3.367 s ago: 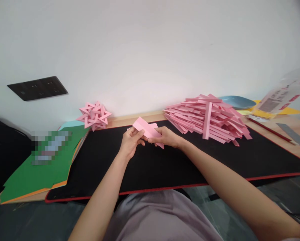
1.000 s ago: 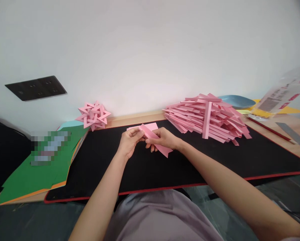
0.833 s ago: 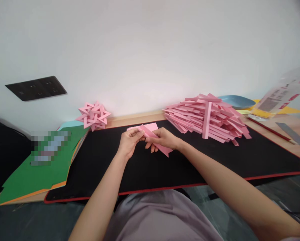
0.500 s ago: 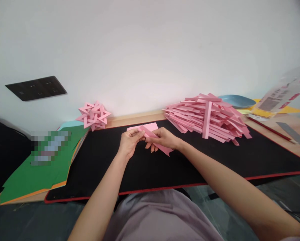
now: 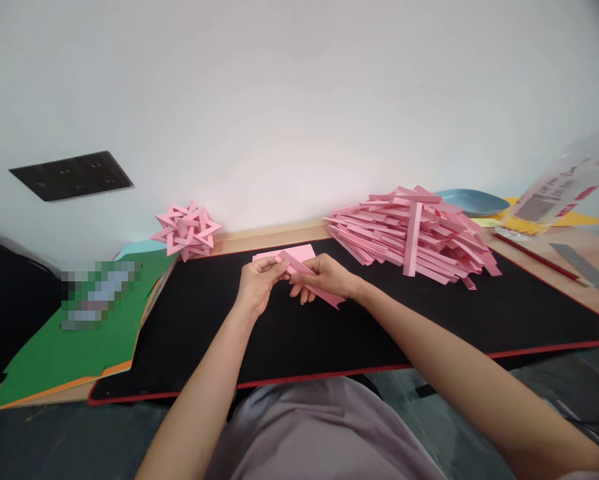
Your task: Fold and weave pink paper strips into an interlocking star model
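Note:
Both hands pinch one folded pink paper strip (image 5: 328, 296) above the black mat. My left hand (image 5: 258, 280) grips its upper left end between thumb and fingers. Further along, my right hand (image 5: 329, 275) is closed on the strip, thumb on top and fingers curled beneath. The strip's notched lower end sticks out below the right hand. Behind the hands lies more flat pink paper (image 5: 302, 252), partly hidden by them. Further right rises a heap of folded pink paper strips (image 5: 379, 230).
A pink paper star ball (image 5: 187, 230) stands at the back left, beside green sheets (image 5: 89, 347). The black mat (image 5: 194, 333) has a red edge. At right are a blue dish (image 5: 474, 201), a plastic bottle (image 5: 564, 187), a red pencil (image 5: 539, 257) and a ruler (image 5: 584, 270).

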Demonstrator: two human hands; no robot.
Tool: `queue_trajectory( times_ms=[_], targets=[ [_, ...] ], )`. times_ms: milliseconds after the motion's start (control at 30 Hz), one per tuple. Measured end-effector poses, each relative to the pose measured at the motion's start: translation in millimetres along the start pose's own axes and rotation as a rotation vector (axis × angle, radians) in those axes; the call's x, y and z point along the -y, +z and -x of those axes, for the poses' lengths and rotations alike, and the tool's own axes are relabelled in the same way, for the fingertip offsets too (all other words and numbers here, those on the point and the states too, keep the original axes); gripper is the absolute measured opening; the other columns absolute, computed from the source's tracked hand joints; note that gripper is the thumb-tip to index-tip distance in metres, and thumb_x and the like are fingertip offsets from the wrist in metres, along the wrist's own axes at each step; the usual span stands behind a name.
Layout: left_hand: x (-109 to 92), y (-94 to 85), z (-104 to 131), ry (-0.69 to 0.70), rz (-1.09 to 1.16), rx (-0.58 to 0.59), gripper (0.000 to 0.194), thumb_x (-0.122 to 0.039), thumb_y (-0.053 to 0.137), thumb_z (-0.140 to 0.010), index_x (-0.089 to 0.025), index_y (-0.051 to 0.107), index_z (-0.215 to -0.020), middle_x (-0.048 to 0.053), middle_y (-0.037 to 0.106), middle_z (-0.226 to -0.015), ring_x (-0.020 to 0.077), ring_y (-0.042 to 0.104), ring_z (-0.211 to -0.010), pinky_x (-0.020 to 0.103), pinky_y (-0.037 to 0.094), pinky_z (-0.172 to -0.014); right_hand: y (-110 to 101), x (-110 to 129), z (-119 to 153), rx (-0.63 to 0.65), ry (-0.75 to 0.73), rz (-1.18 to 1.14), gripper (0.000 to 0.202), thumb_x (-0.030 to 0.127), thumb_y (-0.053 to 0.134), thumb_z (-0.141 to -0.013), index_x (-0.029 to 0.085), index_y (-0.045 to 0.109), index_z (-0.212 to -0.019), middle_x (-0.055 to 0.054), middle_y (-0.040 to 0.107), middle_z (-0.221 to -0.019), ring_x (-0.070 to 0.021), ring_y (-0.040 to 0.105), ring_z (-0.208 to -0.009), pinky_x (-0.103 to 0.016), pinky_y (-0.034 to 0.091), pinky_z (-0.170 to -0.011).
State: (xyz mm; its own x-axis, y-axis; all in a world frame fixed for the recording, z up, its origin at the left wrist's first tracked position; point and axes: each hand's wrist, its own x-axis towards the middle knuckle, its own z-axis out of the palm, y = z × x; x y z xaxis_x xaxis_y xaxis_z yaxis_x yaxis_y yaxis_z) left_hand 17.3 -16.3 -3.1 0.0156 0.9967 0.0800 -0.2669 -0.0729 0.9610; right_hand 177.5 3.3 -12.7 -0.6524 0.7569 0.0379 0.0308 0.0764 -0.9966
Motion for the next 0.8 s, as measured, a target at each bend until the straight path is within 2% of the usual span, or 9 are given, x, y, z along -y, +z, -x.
queue_trajectory(
  times_ms=[800],
  targets=[
    [0.8, -1.8, -0.6, -0.008, -0.013, 0.006, 0.021, -0.024, 0.078, -0.053, -0.011, 0.067, -0.065, 0.002, 0.062, -0.061, 0.0094, 0.056, -0.054, 0.025, 0.047, -0.059, -0.2, 0.0, 0.0, 0.035, 0.019, -0.002, 0.039, 0.046, 0.058, -0.076, 0.007, 0.058, -0.082, -0.01, 0.068, -0.07, -0.0131, 0.064, -0.052, -0.022, 0.051, -0.047]
  ],
)
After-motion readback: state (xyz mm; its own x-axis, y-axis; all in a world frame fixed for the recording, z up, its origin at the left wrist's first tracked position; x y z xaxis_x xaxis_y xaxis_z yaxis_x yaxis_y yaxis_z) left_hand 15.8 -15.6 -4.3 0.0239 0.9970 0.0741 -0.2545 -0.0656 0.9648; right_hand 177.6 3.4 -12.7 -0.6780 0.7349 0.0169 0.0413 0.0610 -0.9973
